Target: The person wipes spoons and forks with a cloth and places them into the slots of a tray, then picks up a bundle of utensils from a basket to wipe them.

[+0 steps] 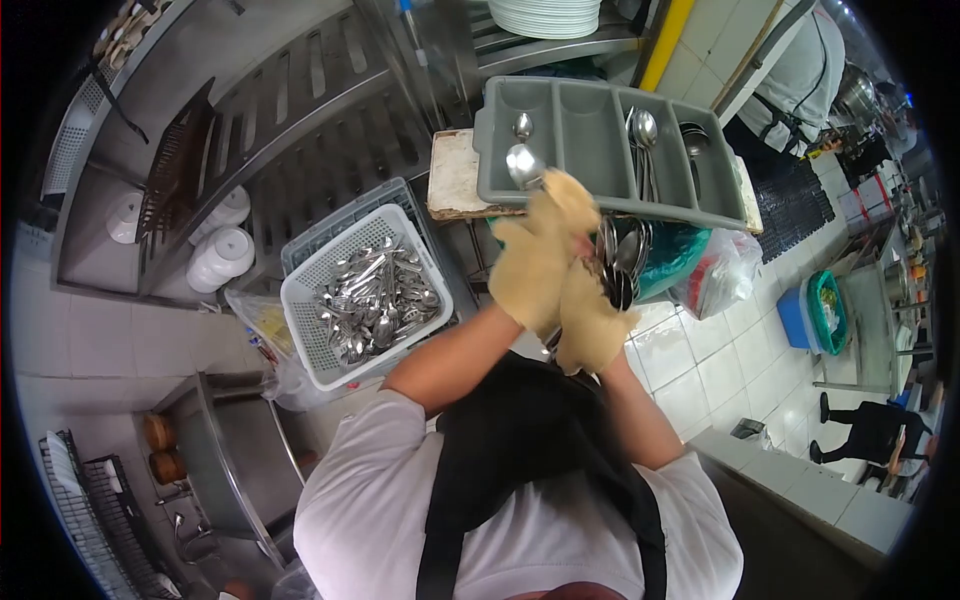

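Note:
Both of my hands wear beige gloves and meet just below the grey cutlery tray (pixel 568 150). My right hand (pixel 590 318) is closed around a bunch of spoons (pixel 625 262) whose bowls point up and outward. Blurred by motion, my left hand (pixel 540 245) reaches to the tray's lower edge; its fingers are too smeared to read. In the tray's leftmost compartment lie two spoons (pixel 522 160). The third compartment holds several long spoons (pixel 646 130), the fourth a few darker ones (pixel 694 140). A white basket (pixel 305 325) of mixed cutlery (pixel 380 300) stands to the left.
White plates (pixel 545 18) are stacked above the tray, and bowls (pixel 222 255) sit on the left rack. Below the tray hang a green bag (pixel 675 262) and a clear bag (pixel 725 270). A blue bin (pixel 795 318) stands right; two other people are at the right.

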Tool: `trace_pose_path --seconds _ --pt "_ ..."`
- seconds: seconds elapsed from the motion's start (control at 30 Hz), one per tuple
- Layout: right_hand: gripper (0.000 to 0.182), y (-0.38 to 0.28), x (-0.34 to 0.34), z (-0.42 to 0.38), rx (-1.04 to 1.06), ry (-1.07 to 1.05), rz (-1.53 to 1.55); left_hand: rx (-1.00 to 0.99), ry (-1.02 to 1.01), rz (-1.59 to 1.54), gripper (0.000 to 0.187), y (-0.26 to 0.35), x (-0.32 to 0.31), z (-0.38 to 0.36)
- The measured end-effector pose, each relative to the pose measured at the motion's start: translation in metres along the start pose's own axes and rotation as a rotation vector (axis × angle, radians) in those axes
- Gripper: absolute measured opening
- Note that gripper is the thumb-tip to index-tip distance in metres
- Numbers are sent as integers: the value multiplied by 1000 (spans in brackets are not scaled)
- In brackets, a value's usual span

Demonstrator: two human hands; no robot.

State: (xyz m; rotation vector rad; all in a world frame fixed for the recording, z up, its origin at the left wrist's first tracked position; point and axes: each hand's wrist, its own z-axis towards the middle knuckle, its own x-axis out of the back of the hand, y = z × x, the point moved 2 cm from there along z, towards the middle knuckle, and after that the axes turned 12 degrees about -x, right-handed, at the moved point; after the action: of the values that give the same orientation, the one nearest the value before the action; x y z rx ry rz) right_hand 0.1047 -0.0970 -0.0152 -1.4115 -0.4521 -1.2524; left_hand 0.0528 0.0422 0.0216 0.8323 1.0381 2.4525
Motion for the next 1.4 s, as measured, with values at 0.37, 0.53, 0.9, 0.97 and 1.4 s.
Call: trace_pose_path --seconds 0.37,0.53,0.9,0.97,1.4 --pt "39 28 4 16 -109 128 72 -70 -477 524 34 45 45 38" --pt "38 41 -10 6 -234 -65 183 -102 -398 136 31 33 44 4" --pt "32 1 -12 -14 -251 -266 939 406 -60 -744 32 35 7 -1" --pt "28 -6 8 -9 -194 -243 792 632 99 -909 29 24 -8 -10" --pt "32 -29 32 3 -94 -205 433 52 -111 194 32 13 14 14"
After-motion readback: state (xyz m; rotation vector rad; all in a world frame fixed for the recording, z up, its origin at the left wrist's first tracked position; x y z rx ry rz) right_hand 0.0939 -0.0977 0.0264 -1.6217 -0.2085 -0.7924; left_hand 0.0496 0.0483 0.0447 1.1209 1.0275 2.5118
